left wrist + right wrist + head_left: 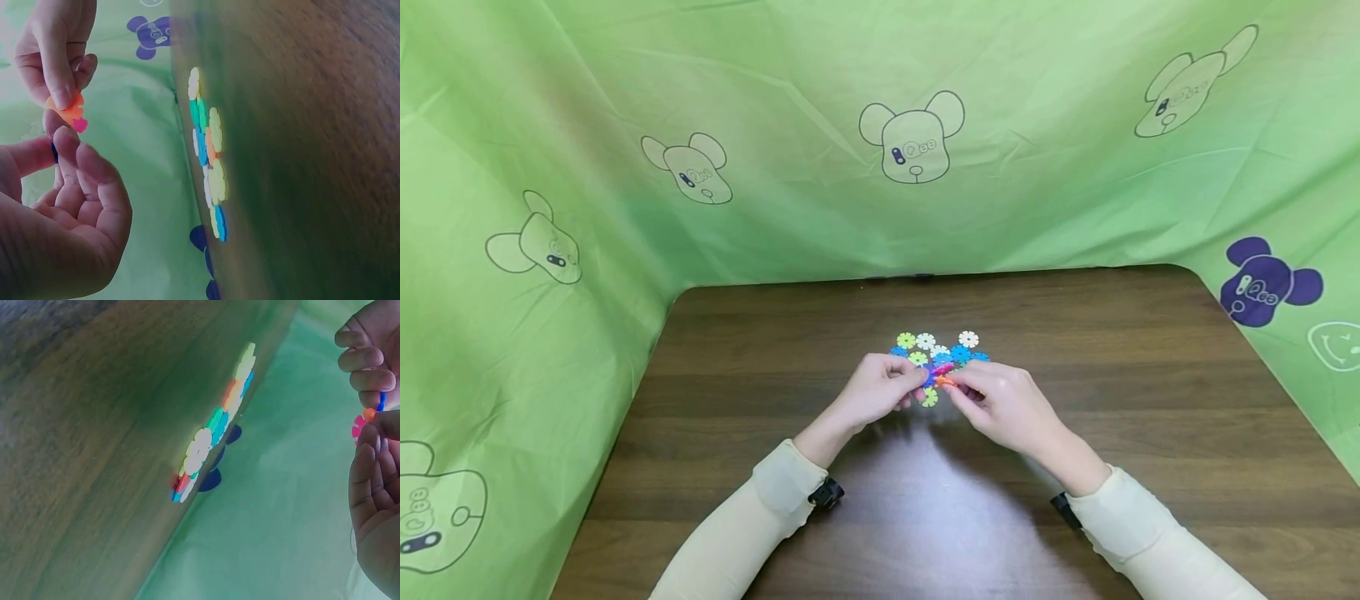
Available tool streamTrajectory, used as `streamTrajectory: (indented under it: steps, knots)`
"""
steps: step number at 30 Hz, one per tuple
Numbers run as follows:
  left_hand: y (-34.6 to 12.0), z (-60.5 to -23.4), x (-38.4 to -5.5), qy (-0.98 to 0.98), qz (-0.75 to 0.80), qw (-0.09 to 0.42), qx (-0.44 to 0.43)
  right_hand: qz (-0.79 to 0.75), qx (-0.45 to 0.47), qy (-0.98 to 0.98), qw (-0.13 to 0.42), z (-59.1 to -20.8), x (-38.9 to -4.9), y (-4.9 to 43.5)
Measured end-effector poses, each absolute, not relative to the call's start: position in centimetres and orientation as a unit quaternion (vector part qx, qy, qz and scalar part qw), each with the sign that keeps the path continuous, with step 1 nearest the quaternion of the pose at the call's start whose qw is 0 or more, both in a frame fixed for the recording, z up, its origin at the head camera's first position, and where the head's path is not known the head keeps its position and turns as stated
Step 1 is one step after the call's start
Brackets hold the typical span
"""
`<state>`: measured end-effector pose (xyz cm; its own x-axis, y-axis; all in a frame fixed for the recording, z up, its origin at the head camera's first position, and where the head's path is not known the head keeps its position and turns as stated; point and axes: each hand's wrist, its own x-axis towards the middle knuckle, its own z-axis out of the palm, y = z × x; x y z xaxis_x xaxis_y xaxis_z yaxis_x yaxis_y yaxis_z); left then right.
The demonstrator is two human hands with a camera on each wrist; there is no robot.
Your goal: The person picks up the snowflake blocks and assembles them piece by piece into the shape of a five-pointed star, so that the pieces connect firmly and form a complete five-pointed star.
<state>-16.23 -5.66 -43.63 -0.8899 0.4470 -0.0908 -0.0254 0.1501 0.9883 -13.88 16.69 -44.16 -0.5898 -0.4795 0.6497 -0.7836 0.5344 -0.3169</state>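
1. Pinched in left hand (pixel 876 390): blue piece (pixel 382 400). Pinched in right hand (pixel 1006 402): orange piece (pixel 75 112), with pink piece (pixel 358 427) close against it.
2. Blue left, orange right, fingertips nearly meeting above wooden table (pixel 760 375); joined or apart, cannot tell.
3. Below and just beyond both hands: notched discs (pixel 906 341), lying flat.
4. No container in view.

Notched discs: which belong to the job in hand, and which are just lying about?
Job in hand:
- blue disc, in the left hand
- orange disc, in the right hand
- pink disc, beside the orange

Lying about:
- discs on the table, perhaps spares
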Motion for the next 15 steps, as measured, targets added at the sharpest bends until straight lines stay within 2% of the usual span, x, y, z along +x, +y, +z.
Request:
streamTrajectory:
  steps: [9, 12, 15]
  knots:
    - [-5.3, -44.4, -16.2, 0.74, 0.634, 0.174, 0.142, 0.291, 0.392, -0.83, 0.272, -43.8, -13.9, 16.2]
    - [-5.5, -44.6, -16.1, 0.746, 0.628, 0.175, 0.138, 0.291, 0.392, -0.836, 0.25, -43.7, -13.9, 16.4]
    - [-5.9, -44.7, -16.1, 0.75, 0.62, 0.187, 0.133, 0.279, 0.383, -0.857, 0.206, -43.6, -13.9, 17.2]
